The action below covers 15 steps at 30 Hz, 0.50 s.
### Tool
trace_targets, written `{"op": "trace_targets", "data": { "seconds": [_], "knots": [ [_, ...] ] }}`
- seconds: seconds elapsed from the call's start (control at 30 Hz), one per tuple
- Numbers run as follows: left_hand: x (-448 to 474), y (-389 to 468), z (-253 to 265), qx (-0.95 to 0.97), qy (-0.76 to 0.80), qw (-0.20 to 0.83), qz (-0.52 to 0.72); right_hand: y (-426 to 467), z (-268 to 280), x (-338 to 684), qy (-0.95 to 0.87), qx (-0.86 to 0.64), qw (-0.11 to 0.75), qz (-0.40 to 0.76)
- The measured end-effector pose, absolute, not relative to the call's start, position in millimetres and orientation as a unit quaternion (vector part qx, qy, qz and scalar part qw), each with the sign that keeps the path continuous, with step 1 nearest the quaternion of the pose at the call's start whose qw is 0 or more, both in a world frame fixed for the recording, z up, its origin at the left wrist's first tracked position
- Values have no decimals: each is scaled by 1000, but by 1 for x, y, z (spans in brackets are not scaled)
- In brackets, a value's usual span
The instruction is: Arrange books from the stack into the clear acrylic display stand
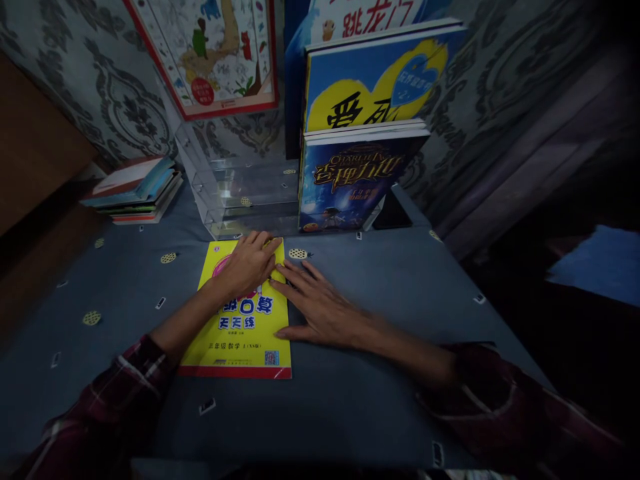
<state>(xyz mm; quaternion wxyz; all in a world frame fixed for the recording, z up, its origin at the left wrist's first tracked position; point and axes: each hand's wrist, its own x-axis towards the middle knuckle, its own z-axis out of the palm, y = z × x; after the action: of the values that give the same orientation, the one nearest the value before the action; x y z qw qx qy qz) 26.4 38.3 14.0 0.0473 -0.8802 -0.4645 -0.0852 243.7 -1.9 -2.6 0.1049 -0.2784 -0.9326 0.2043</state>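
A yellow workbook [235, 357] with Chinese lettering and a red strip along its bottom edge lies shut and flat on the cloth. Across the upper part of its cover rests my left hand [251, 263], fingers curled together near the top right corner; whatever is under them is hidden. My right hand [320, 307] lies palm down at the workbook's right edge, fingers spread. Its fingertips reach onto the cover, close to my left hand, and its palm is over the cloth.
Behind the workbook stands a clear plastic book rack [225, 200]. Upright in it are a dark blue book [350, 180], a blue and yellow book [325, 80] and a red-framed picture book [230, 53]. Several books [135, 190] are stacked at left. A grey-blue cloth [380, 393] covers the table.
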Motion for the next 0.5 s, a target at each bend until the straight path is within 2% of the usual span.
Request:
{"op": "trace_targets", "data": {
  "seconds": [0.17, 0.37, 0.5],
  "knots": [
    [20, 35, 11, -887, -450, 17, -103, 1, -4, 245, -918, -285, 142, 237],
    [14, 27, 8, -894, -434, -19, -107, 18, -7, 245, -870, -315, 248, 288],
    [13, 24, 9, -898, -425, -26, -112, 40, -13, 240, -855, -337, 262, 295]
  ]
}}
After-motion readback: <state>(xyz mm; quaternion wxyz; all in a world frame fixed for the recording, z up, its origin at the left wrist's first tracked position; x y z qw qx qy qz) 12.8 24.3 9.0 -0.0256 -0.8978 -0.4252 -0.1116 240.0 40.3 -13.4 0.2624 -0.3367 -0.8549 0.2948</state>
